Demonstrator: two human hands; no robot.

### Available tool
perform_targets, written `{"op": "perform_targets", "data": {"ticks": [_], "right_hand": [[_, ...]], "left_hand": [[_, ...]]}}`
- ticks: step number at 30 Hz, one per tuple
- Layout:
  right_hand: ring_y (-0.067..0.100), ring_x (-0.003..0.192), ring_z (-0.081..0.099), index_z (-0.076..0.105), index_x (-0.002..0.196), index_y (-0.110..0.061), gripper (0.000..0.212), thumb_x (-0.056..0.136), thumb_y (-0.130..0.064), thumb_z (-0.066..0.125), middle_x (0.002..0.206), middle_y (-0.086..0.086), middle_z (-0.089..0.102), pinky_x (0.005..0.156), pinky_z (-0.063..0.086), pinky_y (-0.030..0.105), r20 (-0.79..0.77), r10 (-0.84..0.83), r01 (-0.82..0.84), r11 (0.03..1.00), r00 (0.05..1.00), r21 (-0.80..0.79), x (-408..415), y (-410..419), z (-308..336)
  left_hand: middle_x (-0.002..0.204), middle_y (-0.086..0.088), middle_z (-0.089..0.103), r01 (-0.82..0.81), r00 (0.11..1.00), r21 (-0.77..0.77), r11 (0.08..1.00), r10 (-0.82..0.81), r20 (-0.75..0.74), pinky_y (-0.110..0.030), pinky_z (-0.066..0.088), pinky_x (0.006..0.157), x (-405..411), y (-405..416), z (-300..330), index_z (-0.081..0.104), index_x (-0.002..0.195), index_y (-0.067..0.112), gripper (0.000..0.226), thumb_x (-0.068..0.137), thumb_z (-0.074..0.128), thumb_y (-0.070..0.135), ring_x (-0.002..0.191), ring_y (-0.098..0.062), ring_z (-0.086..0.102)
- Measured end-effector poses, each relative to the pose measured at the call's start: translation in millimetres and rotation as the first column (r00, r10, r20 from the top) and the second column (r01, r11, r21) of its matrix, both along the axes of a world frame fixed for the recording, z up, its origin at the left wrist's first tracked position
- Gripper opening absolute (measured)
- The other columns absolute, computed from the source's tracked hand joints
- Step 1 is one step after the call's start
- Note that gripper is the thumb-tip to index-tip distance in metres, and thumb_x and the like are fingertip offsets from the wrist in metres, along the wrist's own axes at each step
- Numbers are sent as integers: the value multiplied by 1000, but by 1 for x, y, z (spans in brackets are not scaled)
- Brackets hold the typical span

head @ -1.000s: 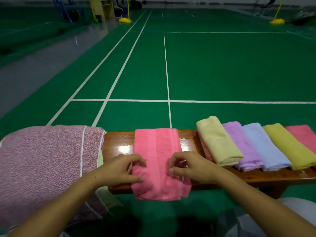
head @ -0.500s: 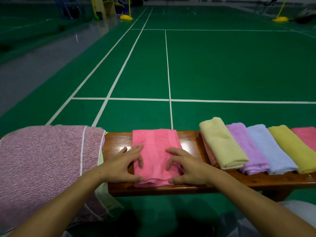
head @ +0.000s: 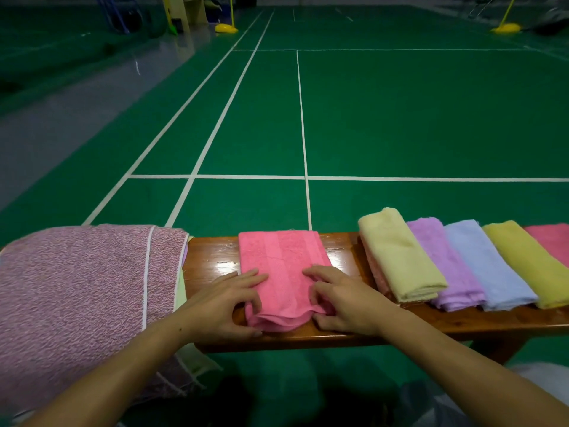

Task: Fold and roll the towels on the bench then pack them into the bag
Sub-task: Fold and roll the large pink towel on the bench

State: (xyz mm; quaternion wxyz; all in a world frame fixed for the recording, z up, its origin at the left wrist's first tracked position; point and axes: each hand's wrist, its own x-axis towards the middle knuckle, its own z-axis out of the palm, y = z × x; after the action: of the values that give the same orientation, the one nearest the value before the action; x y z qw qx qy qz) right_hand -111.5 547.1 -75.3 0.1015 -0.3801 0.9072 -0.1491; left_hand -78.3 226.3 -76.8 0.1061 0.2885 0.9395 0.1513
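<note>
Pink terry towel [head: 281, 266] lies folded on the glossy wooden surface [head: 212, 260] — left hand [head: 221, 306] and right hand [head: 348, 303] each grip its near corners with curled fingers; roll tightly, evenly away from that edge.

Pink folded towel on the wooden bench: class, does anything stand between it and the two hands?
Nothing visible does. The left hand and right hand already grip the pink folded towel at its near end.
</note>
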Motion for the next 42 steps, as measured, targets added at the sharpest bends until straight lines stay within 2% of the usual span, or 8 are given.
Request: {"op": "perform_targets", "data": {"ticks": [7, 14, 18, 23, 27, 31, 37, 42], "right_hand": [[19, 139, 36, 61, 98, -21, 32, 90, -51, 56, 154, -1, 46, 114, 40, 36, -144, 4, 4, 998, 990, 56, 2, -7, 9], [8, 103, 51, 59, 94, -28, 21, 89, -49, 58, 105, -7, 67, 86, 50, 33, 190, -98, 111, 992, 977, -57, 2, -4, 41], [6, 71, 55, 57, 88, -30, 13, 97, -37, 63, 84, -6, 63, 61, 43, 22, 411, -123, 171, 982, 903, -81, 5, -2, 51], [8, 65, 48, 63, 78, -21, 22, 97, -33, 66, 70, -8, 56, 64, 40, 34, 560, -157, 303, 936, 813, -178, 0, -1, 50], [9, 64, 42, 56, 71, -26, 27, 94, -35, 69, 70, -7, 48, 61, 31, 31, 761, -148, 502, 827, 631, -255, -4, -3, 50], [17, 88, 74, 72, 98, -13, 11, 93, -20, 78, 96, 3, 77, 71, 54, 27, 925, -14, 685, 677, 379, -270, -4, -7, 55], [9, 86, 75, 76, 111, -12, 19, 93, -19, 77, 101, -1, 79, 66, 54, 19, 695, -309, 682, 641, 649, -352, -21, -6, 42], [12, 95, 76, 70, 125, -16, 57, 73, -16, 92, 110, -2, 79, 79, 60, 27, 671, -287, 664, 626, 684, -409, -36, -8, 39]], "left_hand": [[119, 18, 74, -42, 979, 156, 987, 71, -189, -35, 58, 85, -3, 0, 3, 62, 104, 37, 15, 92, 67, 46, 103, -7, 69], [75, -4, 71, -207, 975, 410, 888, 153, 162, -49, 53, 68, -3, 0, 15, 59, 96, 26, 17, 98, 67, 41, 68, -30, 64], [67, -11, 69, -312, 920, 478, 821, 135, 369, -33, 39, 61, 1, 2, 22, 59, 98, 22, 26, 96, 70, 46, 58, -20, 51], [61, -8, 59, -413, 856, 536, 736, 113, 504, -26, 39, 56, 1, 5, 33, 62, 101, 9, 28, 99, 75, 34, 58, -17, 51], [59, -4, 60, -543, 803, 600, 588, 154, 576, -20, 45, 53, -2, 13, 39, 60, 106, -8, 34, 95, 73, 21, 53, -13, 55], [56, 5, 57, -663, 736, 607, 438, 234, 635, -17, 43, 44, -11, 23, 38, 62, 107, -1, 22, 101, 68, 20, 45, -7, 51], [59, 6, 56, -724, 688, 603, 336, 292, 664, -17, 42, 43, -30, 29, 36, 68, 105, 4, 22, 98, 74, 24, 47, -4, 50], [73, -6, 62, -754, 657, 589, 291, 368, 658, -24, 51, 49, -53, 29, 35, 67, 103, 3, 25, 91, 83, 18, 59, -13, 57]]}}
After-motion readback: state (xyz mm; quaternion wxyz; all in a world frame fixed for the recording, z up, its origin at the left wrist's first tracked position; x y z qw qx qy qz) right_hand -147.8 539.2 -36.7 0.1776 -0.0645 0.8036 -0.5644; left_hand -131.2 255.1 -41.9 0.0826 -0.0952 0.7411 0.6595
